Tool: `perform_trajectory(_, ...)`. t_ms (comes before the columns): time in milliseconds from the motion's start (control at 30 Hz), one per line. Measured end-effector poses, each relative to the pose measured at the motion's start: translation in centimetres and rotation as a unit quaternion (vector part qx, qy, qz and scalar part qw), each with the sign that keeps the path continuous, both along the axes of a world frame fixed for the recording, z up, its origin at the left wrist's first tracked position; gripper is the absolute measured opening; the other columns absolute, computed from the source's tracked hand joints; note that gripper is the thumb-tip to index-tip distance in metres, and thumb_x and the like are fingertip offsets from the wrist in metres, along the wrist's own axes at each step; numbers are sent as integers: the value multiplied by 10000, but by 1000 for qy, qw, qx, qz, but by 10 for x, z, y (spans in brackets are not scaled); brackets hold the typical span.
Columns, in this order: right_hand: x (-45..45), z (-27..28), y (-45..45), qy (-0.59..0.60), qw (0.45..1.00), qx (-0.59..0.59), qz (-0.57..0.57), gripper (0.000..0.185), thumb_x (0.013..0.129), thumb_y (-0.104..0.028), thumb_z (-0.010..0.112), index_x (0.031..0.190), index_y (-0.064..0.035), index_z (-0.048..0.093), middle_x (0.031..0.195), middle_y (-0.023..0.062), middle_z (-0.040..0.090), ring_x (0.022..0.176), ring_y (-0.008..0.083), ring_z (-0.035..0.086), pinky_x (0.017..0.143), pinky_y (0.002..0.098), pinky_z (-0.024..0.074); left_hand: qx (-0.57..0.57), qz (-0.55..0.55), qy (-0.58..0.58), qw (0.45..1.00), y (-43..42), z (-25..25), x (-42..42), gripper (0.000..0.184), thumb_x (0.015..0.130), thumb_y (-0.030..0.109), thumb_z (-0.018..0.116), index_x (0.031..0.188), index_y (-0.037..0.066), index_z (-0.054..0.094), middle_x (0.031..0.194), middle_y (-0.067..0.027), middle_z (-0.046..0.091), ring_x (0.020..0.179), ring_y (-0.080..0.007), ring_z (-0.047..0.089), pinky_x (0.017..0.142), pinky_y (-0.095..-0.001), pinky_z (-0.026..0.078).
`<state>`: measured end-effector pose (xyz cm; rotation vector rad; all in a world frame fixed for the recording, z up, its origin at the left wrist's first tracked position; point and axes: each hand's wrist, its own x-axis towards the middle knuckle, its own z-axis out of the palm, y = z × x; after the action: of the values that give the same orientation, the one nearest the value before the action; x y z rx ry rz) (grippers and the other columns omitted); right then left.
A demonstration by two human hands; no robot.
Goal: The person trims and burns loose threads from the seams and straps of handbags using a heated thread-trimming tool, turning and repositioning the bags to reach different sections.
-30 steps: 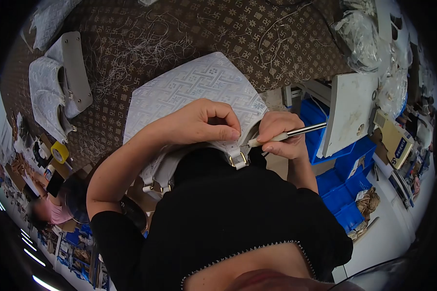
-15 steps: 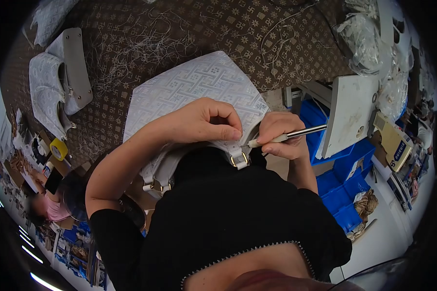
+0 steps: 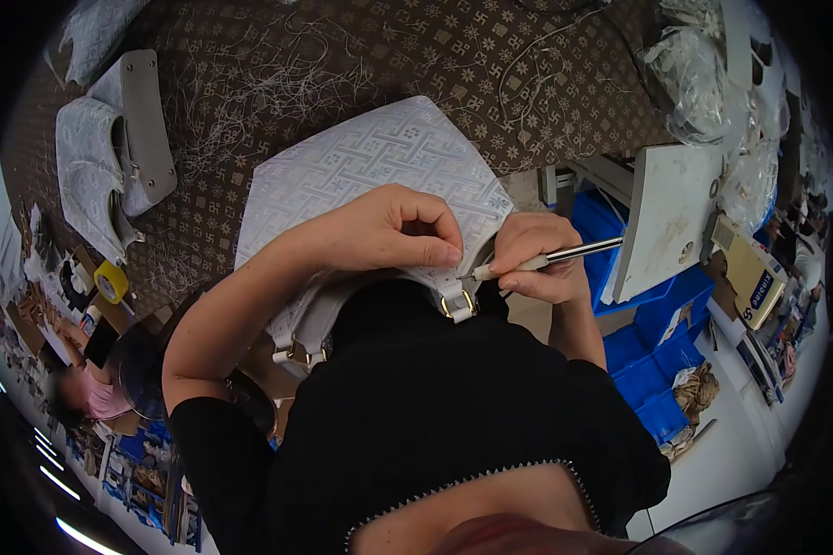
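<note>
- White patterned bag (image 3: pixel 370 157) lies at the near edge of the table (image 3: pixel 611 120), its open side towards the person's black shirt (image 3: pixel 453 398).
- Left hand (image 3: pixel 403 231): thumb and forefinger tips meet in a closed pinch on the bag, at the base of a white strap (image 3: pixel 451 287). How much material sits in the pinch is hidden. Other fingers curl above.
- Right hand (image 3: pixel 537 259): fingers wrapped snugly round a slim tool (image 3: pixel 588 249), pale grip, shiny metal shaft pointing out to the right.
- Tool tip sits just beside the strap, close to the left thumb. Contact with the bag too small to tell.
- Gold buckle (image 3: pixel 470 300) on the strap, just below the fingertips. More strap hardware at the bag's left corner.
- Table has a brown patterned cover, loose threads (image 3: pixel 278 79) scattered beyond the bag.
- Second patterned bag (image 3: pixel 88 171) lies left, grey flap (image 3: pixel 148 129) alongside.
- Right side: upright white board (image 3: pixel 666 222), blue bins (image 3: pixel 648 384) below it, clear plastic bags (image 3: pixel 690 83) above.
- Far left: yellow tape roll (image 3: pixel 111 284), plus another person in pink (image 3: pixel 106 398), well apart from the work.
</note>
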<state>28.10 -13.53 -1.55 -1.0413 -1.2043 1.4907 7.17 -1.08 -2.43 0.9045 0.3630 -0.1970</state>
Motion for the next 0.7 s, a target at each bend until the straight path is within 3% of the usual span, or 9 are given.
perform_trajectory(367,0,-2,-1,23,1000,-6,-11,143,659,-43,735,796,-39,695,703,68,643,619,159,588,544,254,423,1,5,9,1000,3,2,-2,131,840,164,640,852,34,628,821,1,588,768,-71,522,697,-222,409)
perform_trajectory(467,2,-4,-3,47,999,-13,-24,144,660,-37,734,798,-31,694,708,75,640,625,156,588,548,250,422,-61,46,68,995,10,8,-6,185,820,195,666,893,29,633,814,12,601,726,-59,506,640,-215,411)
perform_trajectory(533,3,-5,-3,55,998,-16,-24,146,659,-33,734,799,-28,693,710,77,639,630,155,588,551,248,422,96,-15,13,995,12,9,-15,209,748,181,718,874,45,623,891,-10,587,818,-107,525,692,-239,419)
perform_trajectory(567,3,-5,-4,59,998,-21,-28,147,659,-29,732,801,-27,693,707,77,637,631,154,587,552,249,422,97,-14,15,995,13,11,-17,209,748,181,718,874,45,623,891,-10,587,818,-107,525,692,-239,419)
perform_trajectory(633,2,-6,-3,64,997,-28,-30,148,659,-25,731,803,-25,693,704,77,635,632,152,587,553,249,421,200,-92,17,975,14,16,-20,249,696,193,752,867,65,624,894,-16,575,827,-139,526,738,-260,407)
perform_trajectory(700,1,-6,-2,69,997,-16,-37,145,663,-19,725,804,-21,691,705,78,635,631,151,584,551,251,419,253,-86,9,964,10,18,-19,244,694,191,745,866,65,625,859,-20,577,797,-145,544,731,-272,416)
